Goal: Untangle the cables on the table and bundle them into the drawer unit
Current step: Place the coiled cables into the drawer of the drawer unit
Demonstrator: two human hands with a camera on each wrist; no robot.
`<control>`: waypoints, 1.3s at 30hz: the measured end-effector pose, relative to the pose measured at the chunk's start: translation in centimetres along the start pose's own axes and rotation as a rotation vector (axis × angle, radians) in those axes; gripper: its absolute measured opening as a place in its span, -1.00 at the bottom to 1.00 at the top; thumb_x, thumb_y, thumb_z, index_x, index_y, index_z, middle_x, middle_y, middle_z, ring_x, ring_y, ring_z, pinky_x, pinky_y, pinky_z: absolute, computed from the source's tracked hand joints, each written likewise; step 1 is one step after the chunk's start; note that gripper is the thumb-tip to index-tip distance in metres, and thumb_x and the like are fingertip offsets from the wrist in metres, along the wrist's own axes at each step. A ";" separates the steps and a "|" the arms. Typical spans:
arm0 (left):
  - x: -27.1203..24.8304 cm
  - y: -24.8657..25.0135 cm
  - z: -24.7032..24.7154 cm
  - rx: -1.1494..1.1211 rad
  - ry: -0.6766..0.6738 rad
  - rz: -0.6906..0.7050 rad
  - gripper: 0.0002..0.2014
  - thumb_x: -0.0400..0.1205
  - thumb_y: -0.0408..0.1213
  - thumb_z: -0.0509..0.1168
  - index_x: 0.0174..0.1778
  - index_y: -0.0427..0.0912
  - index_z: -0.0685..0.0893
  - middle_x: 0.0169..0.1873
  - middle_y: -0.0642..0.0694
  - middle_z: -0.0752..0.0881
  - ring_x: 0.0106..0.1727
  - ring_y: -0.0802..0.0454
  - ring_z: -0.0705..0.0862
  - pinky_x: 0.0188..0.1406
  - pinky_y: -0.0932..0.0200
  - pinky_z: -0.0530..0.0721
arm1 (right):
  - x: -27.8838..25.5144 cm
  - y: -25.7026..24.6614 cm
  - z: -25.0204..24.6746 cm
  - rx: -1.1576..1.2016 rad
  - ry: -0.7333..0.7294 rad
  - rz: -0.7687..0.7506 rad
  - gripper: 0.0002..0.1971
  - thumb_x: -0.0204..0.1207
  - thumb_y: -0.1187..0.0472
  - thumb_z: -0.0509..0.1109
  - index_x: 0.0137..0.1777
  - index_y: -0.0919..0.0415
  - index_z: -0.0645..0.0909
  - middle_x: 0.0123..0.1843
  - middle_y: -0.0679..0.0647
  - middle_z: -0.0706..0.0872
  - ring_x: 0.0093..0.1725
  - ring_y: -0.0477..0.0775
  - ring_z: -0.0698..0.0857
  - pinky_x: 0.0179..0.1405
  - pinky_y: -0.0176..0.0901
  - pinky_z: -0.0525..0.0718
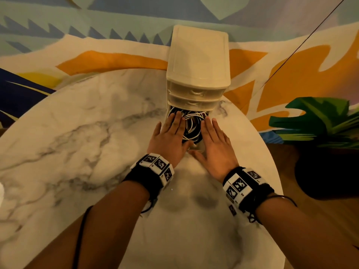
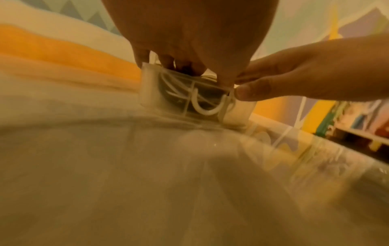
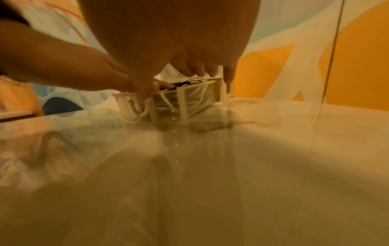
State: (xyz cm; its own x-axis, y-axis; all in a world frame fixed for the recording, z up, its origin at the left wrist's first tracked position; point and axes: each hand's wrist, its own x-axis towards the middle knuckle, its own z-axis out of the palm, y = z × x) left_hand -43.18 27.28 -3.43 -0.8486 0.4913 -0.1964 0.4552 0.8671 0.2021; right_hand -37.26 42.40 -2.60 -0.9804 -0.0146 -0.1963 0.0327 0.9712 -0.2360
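Both my hands are working at the bottom drawer of the cream plastic three-drawer unit (image 1: 198, 61), which is standing at 12 o'clock on the round white marble-pattern table (image 1: 81, 133), near its far edge. The clear plastic bottom drawer (image 2: 168, 93) is sitting pulled out toward me; the two drawers above it are sitting closed.

The tangle of white and black cables (image 1: 191, 125) is lying inside the open drawer, coiled loosely, filling most of it.

My left hand (image 1: 169, 136) is lying flat at 9 o'clock of the cable pile, fingers straight, pressing down on the cables and the drawer's left side. My right hand (image 1: 215, 142) is lying at 3 o'clock, fingers extended along the right rim, thumb reaching to the drawer's front wall. Neither hand is gripping anything; both are spread flat.

From the left wrist view, the drawer's white U-shaped front handle (image 2: 207, 106) is showing free, my right thumb just beside it.

A green leafy plant (image 1: 318, 121) is sitting at 3 o'clock, off the table.
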 end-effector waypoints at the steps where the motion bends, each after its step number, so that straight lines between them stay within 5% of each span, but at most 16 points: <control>1: 0.1 0.4 0.2 -0.037 0.002 -0.022 -0.30 0.69 0.14 -0.04 0.65 -0.11 -0.12 0.66 -0.02 -0.18 0.66 0.04 -0.21 0.64 -0.10 -0.07 | -0.1 0.1 0.1 0.012 0.018 -0.016 -0.14 0.59 -0.23 0.16 0.69 0.19 -0.15 0.72 0.07 -0.21 0.69 0.03 -0.22 0.64 -0.02 -0.08; 8: 1.1 1.4 0.4 -0.131 0.024 -0.054 -0.30 0.68 0.09 0.04 0.65 -0.12 -0.07 0.67 -0.03 -0.15 0.66 0.02 -0.19 0.64 -0.05 -0.08 | 0.8 1.1 -0.4 -0.078 -0.046 -0.062 -0.24 0.64 -0.18 0.07 0.68 0.25 -0.07 0.72 0.16 -0.09 0.70 0.07 -0.11 0.66 -0.04 -0.07; 15: 0.1 1.1 0.2 -0.050 0.096 0.093 -0.33 0.67 0.04 0.07 0.61 -0.28 0.14 0.64 -0.20 0.10 0.65 -0.12 0.08 0.62 -0.05 0.06 | 1.9 1.8 -1.0 -0.111 -0.048 -0.071 -0.26 0.63 -0.22 0.02 0.68 0.20 -0.01 0.72 0.10 -0.04 0.70 0.03 -0.08 0.64 0.01 0.01; 20: 0.4 1.0 0.6 0.033 0.056 0.132 -0.37 0.71 -0.03 -0.01 0.64 -0.25 0.00 0.66 -0.18 -0.02 0.67 -0.07 -0.02 0.62 0.03 -0.10 | 2.5 2.5 -1.0 -0.108 -0.031 -0.067 -0.24 0.61 -0.26 0.01 0.68 0.18 0.01 0.72 0.08 -0.01 0.70 0.03 -0.06 0.62 0.03 0.09; 28: 2.3 -0.2 -0.5 0.066 0.005 0.163 -0.40 0.74 -0.08 0.03 0.65 -0.21 -0.01 0.66 -0.13 -0.02 0.66 -0.03 -0.01 0.63 0.08 -0.07 | 3.5 2.1 -1.2 -0.110 0.043 -0.087 -0.32 0.61 -0.15 0.20 0.63 0.20 0.21 0.68 0.09 0.21 0.67 0.10 0.14 0.52 0.02 0.23; 32: 2.0 -0.4 -1.0 -0.031 0.094 0.207 -0.44 0.63 -0.25 0.24 0.55 -0.30 0.30 0.56 -0.25 0.30 0.56 -0.19 0.30 0.55 -0.02 0.27 | 3.2 1.7 -1.5 -0.006 0.138 -0.029 -0.42 0.52 -0.08 0.37 0.49 0.13 0.44 0.55 0.08 0.44 0.54 0.15 0.37 0.37 0.04 0.36; 35: 0.7 -0.4 0.0 -0.085 0.225 0.150 -0.53 0.52 -0.38 0.37 0.36 -0.36 0.52 0.34 -0.29 0.54 0.25 -0.26 0.59 0.17 -0.08 0.65 | 1.5 1.8 -0.3 0.154 0.316 0.020 -0.55 0.47 0.06 0.44 0.34 0.18 0.59 0.27 0.14 0.62 0.25 0.23 0.56 0.15 0.14 0.58; 39: 0.9 -0.1 -0.1 -0.100 0.276 0.101 -0.63 0.52 -0.42 0.36 0.27 -0.33 0.58 0.25 -0.23 0.60 0.14 -0.20 0.62 -0.04 -0.05 0.69 | 1.6 3.0 0.6 0.201 0.347 -0.003 -0.69 0.53 0.10 0.36 0.21 0.22 0.66 0.12 0.14 0.65 0.08 0.25 0.63 0.00 0.16 0.65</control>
State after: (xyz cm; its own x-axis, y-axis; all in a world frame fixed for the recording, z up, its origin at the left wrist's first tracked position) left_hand -44.02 27.63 -3.58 -0.8477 0.5219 0.0950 0.5240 0.7960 0.3032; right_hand -38.63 45.12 -4.15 -0.9868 0.0973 0.1292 0.0336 0.9047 -0.4246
